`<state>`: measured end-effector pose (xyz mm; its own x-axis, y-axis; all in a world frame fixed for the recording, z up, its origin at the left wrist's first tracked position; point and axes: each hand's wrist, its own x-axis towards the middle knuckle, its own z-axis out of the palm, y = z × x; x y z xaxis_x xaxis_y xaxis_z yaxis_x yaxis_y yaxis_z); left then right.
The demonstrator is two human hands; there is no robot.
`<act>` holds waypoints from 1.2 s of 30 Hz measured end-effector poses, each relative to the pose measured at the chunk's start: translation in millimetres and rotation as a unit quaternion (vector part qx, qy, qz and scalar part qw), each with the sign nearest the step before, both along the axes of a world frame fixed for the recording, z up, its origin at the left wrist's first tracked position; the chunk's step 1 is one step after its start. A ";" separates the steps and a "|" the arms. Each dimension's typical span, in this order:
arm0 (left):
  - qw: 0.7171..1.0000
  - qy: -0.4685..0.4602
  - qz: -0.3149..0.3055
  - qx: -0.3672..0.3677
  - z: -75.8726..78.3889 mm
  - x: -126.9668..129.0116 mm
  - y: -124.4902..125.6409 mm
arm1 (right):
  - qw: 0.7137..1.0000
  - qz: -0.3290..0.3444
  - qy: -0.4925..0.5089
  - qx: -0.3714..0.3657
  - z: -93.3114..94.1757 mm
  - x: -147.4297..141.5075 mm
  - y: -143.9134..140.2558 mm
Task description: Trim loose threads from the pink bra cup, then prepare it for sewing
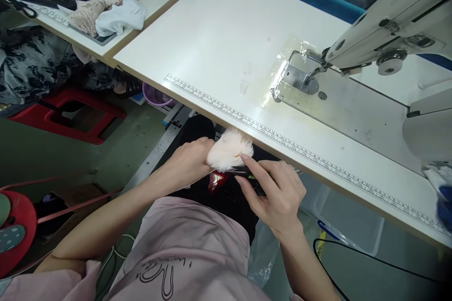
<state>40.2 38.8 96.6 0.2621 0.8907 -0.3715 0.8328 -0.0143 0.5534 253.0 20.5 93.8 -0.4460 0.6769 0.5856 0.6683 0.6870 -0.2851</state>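
Observation:
Below the front edge of the white sewing table [226, 33], over my lap, my left hand [189, 160] grips a small piece of pale peach fuzzy fabric [229, 149]. My right hand [275, 193] holds small dark snips [247, 172] with a green spot against the lower edge of that fabric, the index finger lying along them. A red object [216, 180] shows just beneath the fabric, partly hidden.
A sewing machine [388, 28] stands at the table's right, its needle plate [300, 80] under clear tape. A printed ruler [282, 141] runs along the front edge. A second table at the left holds cloth [113, 14]. A red stool [70, 113] stands on the floor.

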 end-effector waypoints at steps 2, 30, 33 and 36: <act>1.000 0.010 0.003 0.000 1.5 0.8 -0.1 | 0.999 -0.008 -0.038 0.036 2.0 -0.7 1.1; 0.999 -0.026 -0.021 -0.013 -2.9 0.7 1.4 | 0.993 0.108 0.029 0.029 -4.6 -3.2 10.1; 0.999 -0.046 -0.024 -0.008 -3.3 1.0 1.5 | 0.991 0.113 0.027 0.065 -9.5 -7.8 10.5; 0.998 -0.056 -0.025 -0.006 -3.8 0.5 1.7 | 0.990 0.112 0.025 0.088 -9.9 -9.6 11.0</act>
